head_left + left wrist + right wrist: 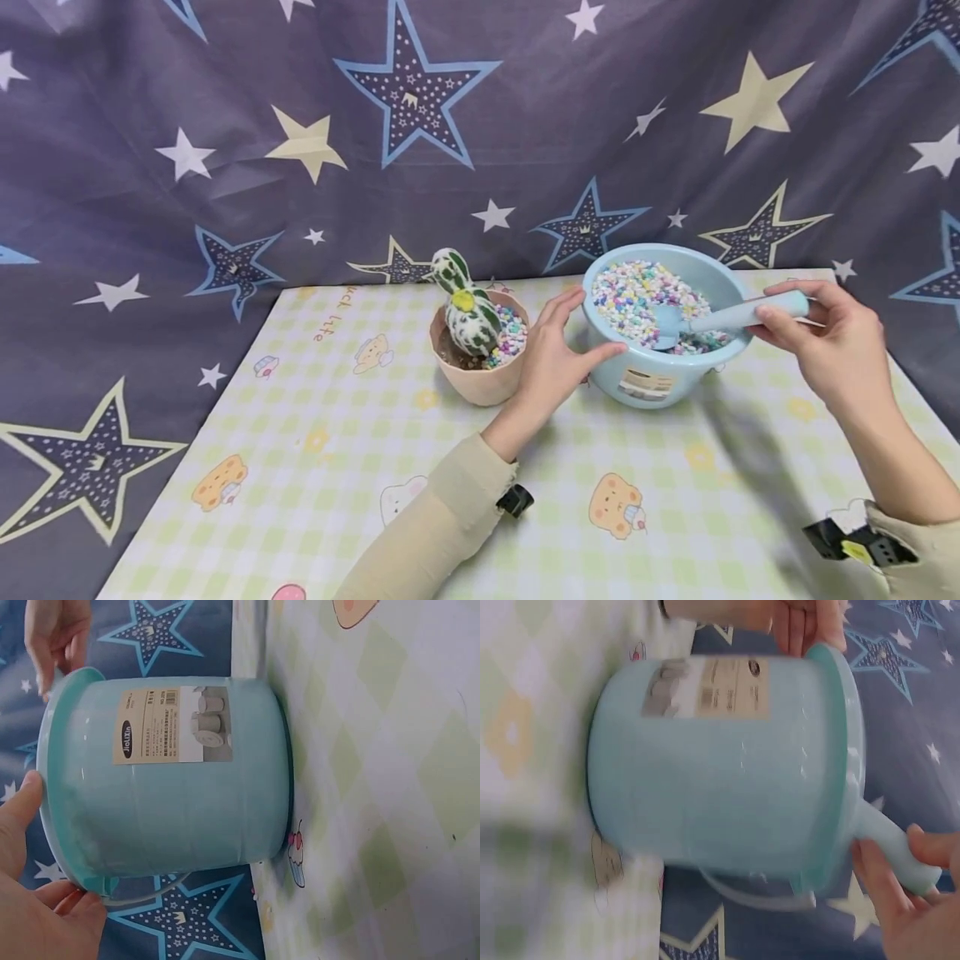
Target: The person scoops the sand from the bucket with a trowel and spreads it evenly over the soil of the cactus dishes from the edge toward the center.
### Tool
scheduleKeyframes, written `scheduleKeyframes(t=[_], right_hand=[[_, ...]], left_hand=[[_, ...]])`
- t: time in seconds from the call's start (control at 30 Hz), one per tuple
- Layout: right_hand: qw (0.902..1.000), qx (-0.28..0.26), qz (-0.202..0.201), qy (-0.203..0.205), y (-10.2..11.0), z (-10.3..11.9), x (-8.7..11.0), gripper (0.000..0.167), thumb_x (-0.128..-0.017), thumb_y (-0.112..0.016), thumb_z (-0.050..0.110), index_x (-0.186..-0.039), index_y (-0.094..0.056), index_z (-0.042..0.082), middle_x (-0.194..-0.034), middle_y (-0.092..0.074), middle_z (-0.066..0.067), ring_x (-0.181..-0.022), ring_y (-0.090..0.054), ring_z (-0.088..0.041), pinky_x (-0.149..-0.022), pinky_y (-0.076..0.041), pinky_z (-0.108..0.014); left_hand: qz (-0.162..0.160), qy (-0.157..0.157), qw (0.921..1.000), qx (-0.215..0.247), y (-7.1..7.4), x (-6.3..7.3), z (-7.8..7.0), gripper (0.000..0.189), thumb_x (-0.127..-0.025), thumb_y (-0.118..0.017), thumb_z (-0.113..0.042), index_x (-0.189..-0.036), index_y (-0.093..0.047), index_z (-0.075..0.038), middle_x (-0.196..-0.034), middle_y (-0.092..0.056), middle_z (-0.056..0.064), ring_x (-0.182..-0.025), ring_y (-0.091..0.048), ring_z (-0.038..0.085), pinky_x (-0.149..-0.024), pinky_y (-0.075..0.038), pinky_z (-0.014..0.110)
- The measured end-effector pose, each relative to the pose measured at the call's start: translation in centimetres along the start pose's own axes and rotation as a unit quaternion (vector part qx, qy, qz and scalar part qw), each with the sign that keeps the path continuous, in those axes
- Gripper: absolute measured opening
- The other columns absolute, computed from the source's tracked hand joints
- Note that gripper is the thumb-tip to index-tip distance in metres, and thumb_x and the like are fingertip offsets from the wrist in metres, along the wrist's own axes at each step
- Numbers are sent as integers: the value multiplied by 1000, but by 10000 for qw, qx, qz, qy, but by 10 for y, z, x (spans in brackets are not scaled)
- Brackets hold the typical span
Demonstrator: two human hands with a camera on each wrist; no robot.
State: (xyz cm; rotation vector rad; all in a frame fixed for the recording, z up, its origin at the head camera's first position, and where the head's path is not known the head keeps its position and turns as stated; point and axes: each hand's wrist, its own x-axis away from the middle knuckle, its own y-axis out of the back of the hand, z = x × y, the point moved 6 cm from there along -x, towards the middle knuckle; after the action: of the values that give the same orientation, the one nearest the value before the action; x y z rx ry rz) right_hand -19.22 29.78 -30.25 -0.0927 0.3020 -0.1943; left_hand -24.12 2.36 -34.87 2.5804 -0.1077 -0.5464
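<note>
A light blue bucket [600,373] with a paper label holds multicoloured pebbles [633,287]. My left hand [557,358] holds its near left rim, with the thumb and fingers spread along the edge. On the right, my right hand [843,346] grips the handle of a light blue scoop [738,315]. The scoop slants down over the bucket's right rim, and its blade rests among the pebbles. In the right wrist view the scoop handle [896,851] lies between thumb and fingers, while the bucket wall hides the blade. Left of the bucket stands a cactus [474,332] in a pinkish pot [480,387].
Beneath everything lies a green-checked tablecloth [555,533] with cartoon bears. Behind the table hangs a dark star-patterned cloth [517,108]. Inside the pot, coloured pebbles [512,333] cover the right side and brown soil [450,350] shows on the left. The bucket's bail [757,900] hangs down its side.
</note>
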Motion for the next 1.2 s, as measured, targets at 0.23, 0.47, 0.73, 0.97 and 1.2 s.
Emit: scheduleKeyframes(t=[0.23, 0.47, 0.73, 0.97, 1.2], right_hand=[[9989, -394, 151, -217, -6, -4, -2, 27, -87, -65, -14, -101, -71, 8, -85, -77, 5, -76, -75, -4, -68, -59, -17], [9944, -974, 169, -384, 0, -12, 1, 25, -86, -66, -15, -102, -71, 3, -87, -78, -3, -80, -76, -10, -71, -61, -24], [9933, -1139, -42, -168, 9, -11, 7, 24, -87, -64, -15, -105, -70, -2, -100, -77, -2, -82, -77, -12, -73, -61, -25], [9886, -1494, -157, -138, 18, -13, 12, 24, -88, -60, -18, -105, -70, -4, -98, -78, -7, -78, -77, -16, -72, -62, -27], [9802, -1949, -234, -271, 24, -19, 14, 23, -90, -57, -17, -106, -68, -5, -98, -78, -10, -80, -77, -20, -72, -62, -30]], left_hand=[[-31, 2, 10000, -84, 0, 0, 0, 85, -73, -89, -37, -145, -52, -8, -152, -50, 4, -140, -48, 22, -119, -38, 39], [113, 64, 9997, -192, 1, 0, 1, 86, -76, -86, -39, -147, -48, -10, -155, -46, 2, -142, -45, 22, -119, -38, 41], [144, 22, 9996, -224, 2, 0, -2, 86, -76, -86, -38, -147, -48, -8, -154, -46, 4, -142, -45, 23, -119, -38, 39], [131, 38, 9997, -214, 2, 1, -2, 86, -76, -86, -38, -147, -48, -8, -154, -46, 3, -142, -46, 23, -119, -38, 39], [163, 29, 9997, -168, 1, 1, -2, 86, -77, -86, -37, -148, -47, -8, -155, -45, 5, -143, -45, 23, -119, -38, 41]])
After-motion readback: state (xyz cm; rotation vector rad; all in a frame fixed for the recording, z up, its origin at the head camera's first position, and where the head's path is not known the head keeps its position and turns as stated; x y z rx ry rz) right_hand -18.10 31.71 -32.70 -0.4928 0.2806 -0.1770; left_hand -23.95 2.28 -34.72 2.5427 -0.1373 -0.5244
